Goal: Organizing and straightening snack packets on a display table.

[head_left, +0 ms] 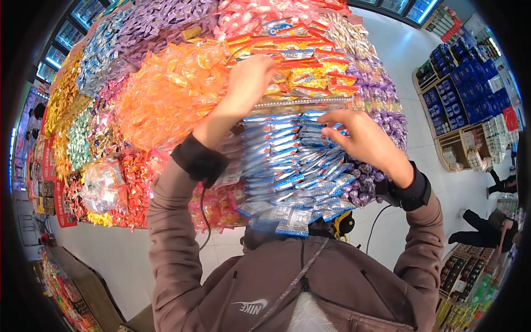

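Observation:
My left hand [251,77] reaches over the far part of the candy display, at the border between a heap of orange-wrapped candies [171,94] and a stack of yellow and red snack packets [310,74]. It is slightly blurred and its fingertips are hidden, so I cannot see whether it holds anything. My right hand [362,135] hovers at the far right of neat rows of blue and silver packets [287,160], thumb and fingers apart. No packet shows in its grasp. A beaded clear divider [301,103] separates the blue packets from the yellow ones.
Purple-wrapped candies [390,124] line the display's right side. Pink candies [249,14] lie at the back and red ones [138,182] at the left. A shelf of blue packages [470,91] stands across the aisle, and a person in dark clothes [487,227] is at the right.

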Motion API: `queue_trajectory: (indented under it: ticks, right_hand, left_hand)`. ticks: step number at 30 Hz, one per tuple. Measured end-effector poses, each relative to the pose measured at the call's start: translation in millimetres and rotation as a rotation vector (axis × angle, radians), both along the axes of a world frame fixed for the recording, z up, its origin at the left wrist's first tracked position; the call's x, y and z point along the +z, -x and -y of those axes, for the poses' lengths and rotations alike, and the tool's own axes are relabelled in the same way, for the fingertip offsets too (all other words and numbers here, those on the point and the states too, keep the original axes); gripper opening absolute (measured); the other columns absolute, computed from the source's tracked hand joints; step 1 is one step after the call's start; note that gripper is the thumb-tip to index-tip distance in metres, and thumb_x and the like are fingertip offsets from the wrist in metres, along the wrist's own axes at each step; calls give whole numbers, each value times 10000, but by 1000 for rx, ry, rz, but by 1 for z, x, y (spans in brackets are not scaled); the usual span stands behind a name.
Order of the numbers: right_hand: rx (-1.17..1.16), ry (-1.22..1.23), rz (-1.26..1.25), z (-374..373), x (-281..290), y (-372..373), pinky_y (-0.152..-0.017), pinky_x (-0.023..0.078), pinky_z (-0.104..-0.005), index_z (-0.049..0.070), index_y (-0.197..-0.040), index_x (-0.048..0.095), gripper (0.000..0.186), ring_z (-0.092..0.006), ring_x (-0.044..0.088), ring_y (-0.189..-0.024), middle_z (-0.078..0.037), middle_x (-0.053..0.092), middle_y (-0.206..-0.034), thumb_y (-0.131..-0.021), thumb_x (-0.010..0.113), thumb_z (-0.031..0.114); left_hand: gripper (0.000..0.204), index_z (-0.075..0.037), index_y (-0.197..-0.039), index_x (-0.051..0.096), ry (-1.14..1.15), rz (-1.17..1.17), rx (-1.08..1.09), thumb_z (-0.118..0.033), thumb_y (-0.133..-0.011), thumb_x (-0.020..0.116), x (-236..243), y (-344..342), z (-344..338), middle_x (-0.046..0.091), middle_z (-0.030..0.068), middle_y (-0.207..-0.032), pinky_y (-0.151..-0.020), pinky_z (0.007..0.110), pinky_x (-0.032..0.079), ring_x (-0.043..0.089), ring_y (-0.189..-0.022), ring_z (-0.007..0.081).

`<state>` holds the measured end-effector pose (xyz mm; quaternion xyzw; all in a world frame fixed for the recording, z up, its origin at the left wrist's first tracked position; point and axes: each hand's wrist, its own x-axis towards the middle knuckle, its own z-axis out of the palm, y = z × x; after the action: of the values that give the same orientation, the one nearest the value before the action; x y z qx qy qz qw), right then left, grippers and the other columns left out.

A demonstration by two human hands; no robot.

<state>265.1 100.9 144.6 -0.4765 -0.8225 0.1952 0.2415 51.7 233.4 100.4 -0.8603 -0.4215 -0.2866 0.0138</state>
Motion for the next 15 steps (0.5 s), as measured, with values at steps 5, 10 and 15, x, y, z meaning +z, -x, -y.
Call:
queue_trajectory:
  ticks: [5,10,15]
  right_hand:
    - [-58,178,-123,16,-11,-12,-667,475,-349,-11,-904,591,192,-301,606,-760,-175,612,-797,-787,575,141]
    - [-70,239,-205,15,-21,-11,-670,483,-331,-16,-900,591,197,-261,617,-768,-161,615,-827,-800,573,152]
    - [-57,258,-287,17,-19,-2,-677,474,-296,-14,-918,590,202,-201,606,-758,-125,621,-825,-804,578,152]
  left_hand:
    - [202,-60,-922,564,-48,189,29,-228,-813,534,6,-5,0,608,139,-735,-602,404,450,590,-686,314]
    - [203,-39,-916,571,-93,250,107,-205,-801,554,34,-10,12,610,145,-748,-597,365,450,597,-673,284]
    - [158,5,-916,565,101,589,2,-125,-829,554,69,1,50,631,55,-829,-621,255,456,596,-728,111]
